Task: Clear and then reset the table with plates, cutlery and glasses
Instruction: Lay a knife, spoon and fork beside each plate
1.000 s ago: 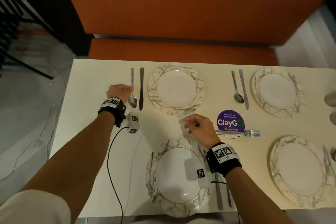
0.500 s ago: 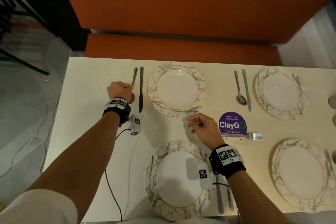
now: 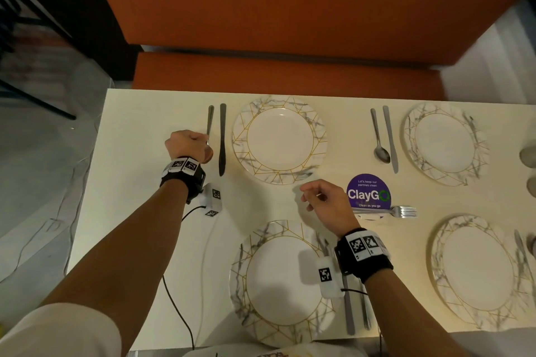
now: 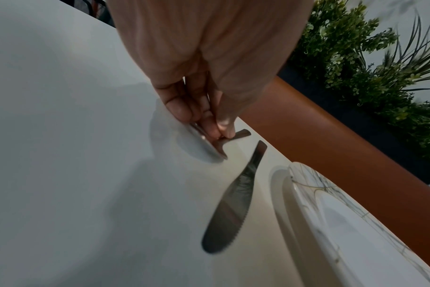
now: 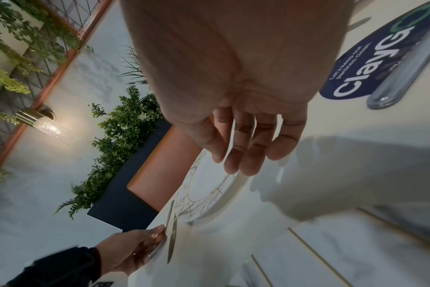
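Left hand (image 3: 190, 144) of mine pinches the slim metal spoon (image 3: 209, 122) just left of the dark table knife (image 3: 222, 139), beside the far marble-patterned gold-lined plate (image 3: 280, 139). Near that plate's front rim, my right hand (image 3: 324, 203) hovers empty, fingers relaxed, over the cream table (image 3: 139, 153).

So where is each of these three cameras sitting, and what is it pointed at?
Head: worn on the head, facing down at the table with four plates; both forearms and hands show.
Left wrist: looks along the left hand, whose fingers pinch a spoon beside a knife.
Right wrist: looks along the right hand, fingers relaxed, holding nothing, above the far plate; the left hand shows too.
Shared: all three show that knife and plate; the ClayGo sign shows in head and right wrist.
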Demonstrator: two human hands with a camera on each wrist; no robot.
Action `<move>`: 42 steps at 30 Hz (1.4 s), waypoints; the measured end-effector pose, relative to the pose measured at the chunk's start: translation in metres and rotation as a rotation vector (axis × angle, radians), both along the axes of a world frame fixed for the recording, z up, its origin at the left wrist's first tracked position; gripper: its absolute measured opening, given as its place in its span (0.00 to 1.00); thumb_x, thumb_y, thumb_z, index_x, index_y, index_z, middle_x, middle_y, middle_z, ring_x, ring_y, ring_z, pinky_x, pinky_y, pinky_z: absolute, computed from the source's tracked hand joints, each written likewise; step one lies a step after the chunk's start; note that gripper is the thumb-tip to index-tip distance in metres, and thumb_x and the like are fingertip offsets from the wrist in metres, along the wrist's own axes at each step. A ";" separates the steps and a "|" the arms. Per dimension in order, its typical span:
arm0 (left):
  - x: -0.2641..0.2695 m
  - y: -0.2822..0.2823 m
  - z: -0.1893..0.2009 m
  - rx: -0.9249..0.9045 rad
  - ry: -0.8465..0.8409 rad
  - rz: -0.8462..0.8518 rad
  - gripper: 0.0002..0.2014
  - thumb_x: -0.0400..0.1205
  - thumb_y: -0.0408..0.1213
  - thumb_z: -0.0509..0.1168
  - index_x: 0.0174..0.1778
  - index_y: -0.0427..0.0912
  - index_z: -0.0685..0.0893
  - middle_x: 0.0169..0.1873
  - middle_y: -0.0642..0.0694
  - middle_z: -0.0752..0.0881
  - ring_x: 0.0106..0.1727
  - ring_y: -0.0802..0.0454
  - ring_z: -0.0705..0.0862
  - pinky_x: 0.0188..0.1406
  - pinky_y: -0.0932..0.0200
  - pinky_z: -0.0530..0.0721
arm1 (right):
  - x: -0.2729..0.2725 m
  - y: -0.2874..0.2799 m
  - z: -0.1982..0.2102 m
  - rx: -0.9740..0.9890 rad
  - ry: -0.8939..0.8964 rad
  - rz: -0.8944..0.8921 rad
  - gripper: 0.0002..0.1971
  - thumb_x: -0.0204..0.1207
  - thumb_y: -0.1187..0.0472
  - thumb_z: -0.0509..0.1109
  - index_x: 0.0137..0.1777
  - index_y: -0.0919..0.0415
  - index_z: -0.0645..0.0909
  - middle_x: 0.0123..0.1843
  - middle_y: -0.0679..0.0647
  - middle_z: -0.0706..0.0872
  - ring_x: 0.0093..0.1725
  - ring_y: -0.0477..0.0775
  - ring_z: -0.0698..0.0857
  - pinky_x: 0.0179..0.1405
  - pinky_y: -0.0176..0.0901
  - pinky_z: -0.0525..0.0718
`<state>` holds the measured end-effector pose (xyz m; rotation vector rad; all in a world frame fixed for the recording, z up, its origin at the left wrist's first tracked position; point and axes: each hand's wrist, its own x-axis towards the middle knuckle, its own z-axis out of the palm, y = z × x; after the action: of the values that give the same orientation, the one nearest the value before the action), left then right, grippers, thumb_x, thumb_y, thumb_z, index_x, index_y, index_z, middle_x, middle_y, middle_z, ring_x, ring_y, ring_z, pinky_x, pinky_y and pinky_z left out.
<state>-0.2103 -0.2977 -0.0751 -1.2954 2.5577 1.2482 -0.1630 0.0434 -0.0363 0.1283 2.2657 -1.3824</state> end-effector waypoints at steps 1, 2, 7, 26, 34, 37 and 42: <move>0.000 0.000 0.000 0.002 -0.002 0.002 0.09 0.81 0.36 0.76 0.51 0.34 0.95 0.49 0.37 0.94 0.50 0.41 0.91 0.47 0.61 0.81 | 0.001 0.000 0.000 -0.002 -0.001 0.001 0.10 0.83 0.67 0.69 0.48 0.51 0.89 0.40 0.51 0.91 0.37 0.60 0.89 0.38 0.33 0.85; 0.000 0.000 0.001 0.002 -0.007 0.001 0.09 0.81 0.36 0.76 0.51 0.34 0.95 0.49 0.38 0.94 0.50 0.42 0.91 0.47 0.61 0.81 | 0.001 0.000 0.000 -0.003 -0.001 0.001 0.10 0.83 0.67 0.69 0.48 0.51 0.89 0.40 0.51 0.91 0.36 0.58 0.88 0.38 0.33 0.85; 0.002 0.003 0.005 -0.002 -0.010 0.020 0.10 0.82 0.37 0.75 0.52 0.34 0.94 0.50 0.37 0.94 0.54 0.41 0.91 0.49 0.64 0.79 | 0.003 0.003 -0.002 -0.004 0.002 0.001 0.11 0.83 0.67 0.69 0.48 0.50 0.88 0.40 0.51 0.91 0.35 0.52 0.88 0.39 0.34 0.84; 0.010 0.059 0.031 -0.236 0.226 -0.187 0.07 0.83 0.39 0.68 0.49 0.44 0.90 0.43 0.44 0.88 0.52 0.37 0.82 0.51 0.47 0.82 | -0.015 0.058 0.008 0.062 0.066 -0.102 0.10 0.83 0.69 0.68 0.51 0.54 0.87 0.41 0.51 0.91 0.39 0.60 0.89 0.43 0.48 0.89; 0.021 0.210 0.039 -0.058 0.268 -0.529 0.03 0.80 0.37 0.71 0.47 0.49 0.89 0.41 0.51 0.89 0.48 0.44 0.86 0.50 0.45 0.87 | -0.022 0.145 0.012 0.258 0.155 -0.171 0.08 0.80 0.64 0.70 0.51 0.55 0.91 0.47 0.50 0.90 0.50 0.51 0.87 0.54 0.42 0.85; 0.026 0.272 0.032 -0.027 0.238 -0.666 0.02 0.81 0.38 0.71 0.47 0.47 0.88 0.42 0.50 0.89 0.45 0.45 0.85 0.50 0.45 0.87 | -0.023 0.178 0.004 0.314 0.179 -0.119 0.07 0.80 0.66 0.71 0.51 0.57 0.89 0.46 0.52 0.89 0.46 0.50 0.85 0.51 0.42 0.85; 0.029 0.353 0.014 -0.034 0.089 -0.875 0.06 0.81 0.43 0.72 0.51 0.48 0.91 0.49 0.46 0.89 0.54 0.43 0.84 0.58 0.43 0.85 | -0.029 0.221 -0.016 0.638 0.172 0.033 0.12 0.75 0.61 0.73 0.58 0.55 0.85 0.58 0.59 0.83 0.60 0.62 0.79 0.59 0.52 0.81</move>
<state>-0.1815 0.0553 -0.0615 -0.0321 2.6742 1.0512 -0.1921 0.2648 -0.0520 0.1820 2.7635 -0.6268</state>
